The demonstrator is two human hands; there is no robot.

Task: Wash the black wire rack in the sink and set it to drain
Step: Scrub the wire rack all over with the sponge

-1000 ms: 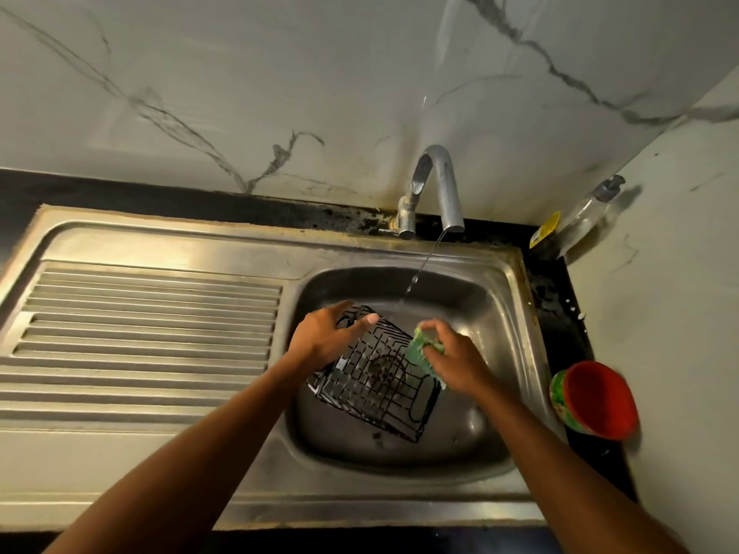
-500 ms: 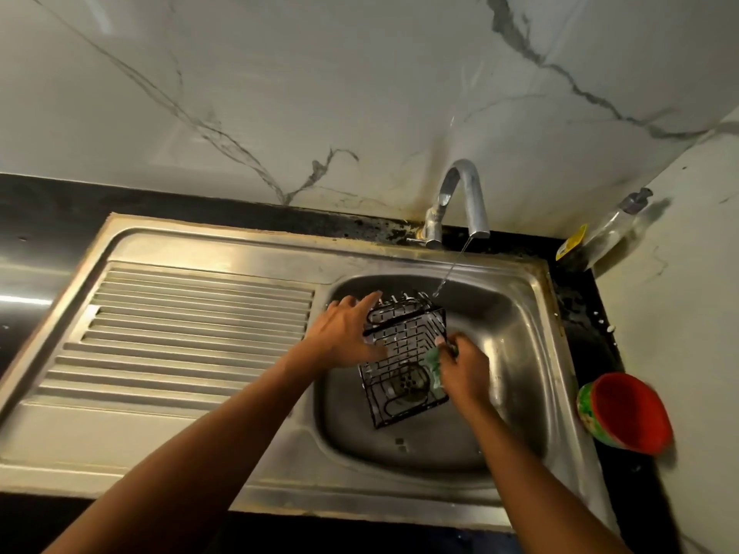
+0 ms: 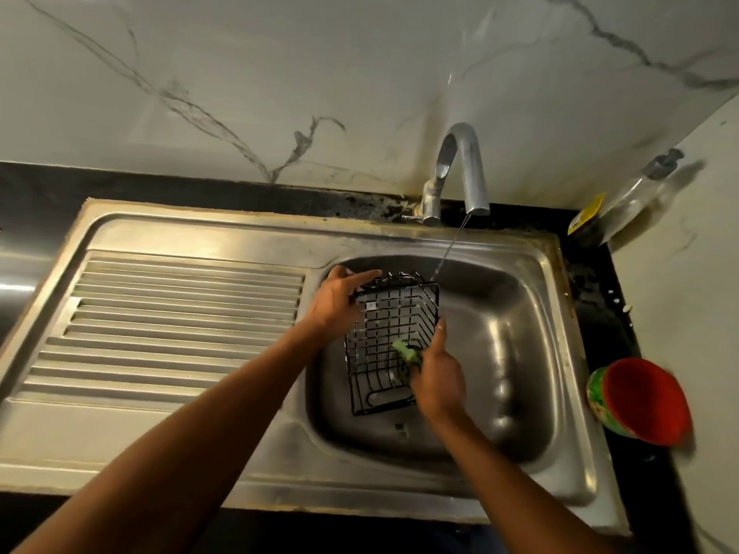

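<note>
The black wire rack [image 3: 386,341] sits tilted in the steel sink basin [image 3: 516,353], its open side facing up. My left hand [image 3: 340,301] grips its upper left edge. My right hand [image 3: 438,377] holds a green sponge [image 3: 406,351] and presses it against the rack's lower right part. A thin stream of water runs from the chrome tap [image 3: 460,173] and lands at the rack's top right corner.
The ridged draining board [image 3: 172,321] lies left of the basin. A red and green bowl [image 3: 644,401] lies on its side on the dark counter at the right. A clear bottle with a yellow label [image 3: 624,201] leans in the back right corner.
The rack has been turned from a diagonal lie to nearly square under the tap. My right hand with the sponge has slid down toward the rack's lower right side.
</note>
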